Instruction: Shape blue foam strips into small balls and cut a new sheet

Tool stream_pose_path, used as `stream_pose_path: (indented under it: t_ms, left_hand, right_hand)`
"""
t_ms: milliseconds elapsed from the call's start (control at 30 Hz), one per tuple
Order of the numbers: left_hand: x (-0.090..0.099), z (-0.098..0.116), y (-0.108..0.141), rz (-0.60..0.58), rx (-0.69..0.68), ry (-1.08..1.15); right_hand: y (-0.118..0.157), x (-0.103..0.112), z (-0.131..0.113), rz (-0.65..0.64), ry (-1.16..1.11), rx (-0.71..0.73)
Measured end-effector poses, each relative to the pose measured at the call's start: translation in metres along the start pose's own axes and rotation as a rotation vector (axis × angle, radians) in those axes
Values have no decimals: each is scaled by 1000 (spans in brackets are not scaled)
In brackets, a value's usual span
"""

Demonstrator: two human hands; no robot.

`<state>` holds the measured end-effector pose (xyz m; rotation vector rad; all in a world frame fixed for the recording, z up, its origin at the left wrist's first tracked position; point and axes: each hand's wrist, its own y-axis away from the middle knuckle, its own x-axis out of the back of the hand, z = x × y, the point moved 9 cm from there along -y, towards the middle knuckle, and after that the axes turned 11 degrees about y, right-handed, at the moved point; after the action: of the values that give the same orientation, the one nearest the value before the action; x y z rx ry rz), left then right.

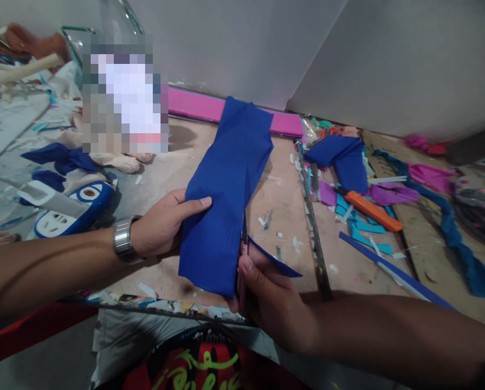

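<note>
A long piece of blue material [226, 179] stretches over the board from its back edge to the front. My left hand [165, 225] grips its left side, thumb on top and fingers underneath. My right hand [270, 292] is closed around scissors [244, 252] with pinkish handles, whose blades lie at the right edge of the material. A narrow blue strip [278, 260] hangs off to the right, beside my right hand. Part of the scissors is hidden by my fingers and the material.
A blue and white device [79, 206] sits at left among scraps. An orange cutter [372, 210] and blue pieces [348, 157] lie at right. A pink bar [193, 104] runs along the back, near a pixelated area.
</note>
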<state>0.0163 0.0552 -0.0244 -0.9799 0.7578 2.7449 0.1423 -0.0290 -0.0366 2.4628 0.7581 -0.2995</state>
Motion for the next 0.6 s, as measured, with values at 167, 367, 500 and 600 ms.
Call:
stream_pose_path:
  t_ms: [167, 367, 500, 600]
  left_hand:
    - [-1, 0, 0, 2, -2, 15]
    - [-4, 0, 1, -20, 2, 14]
    - [-4, -1, 0, -28, 6, 17]
    - [-4, -1, 0, -23, 6, 17]
  right_hand:
    - [1, -2, -1, 6, -7, -5]
    - [1, -2, 0, 0, 16, -24]
    - [1, -1, -1, 16, 9, -20]
    - [0, -1, -1, 29, -8, -25]
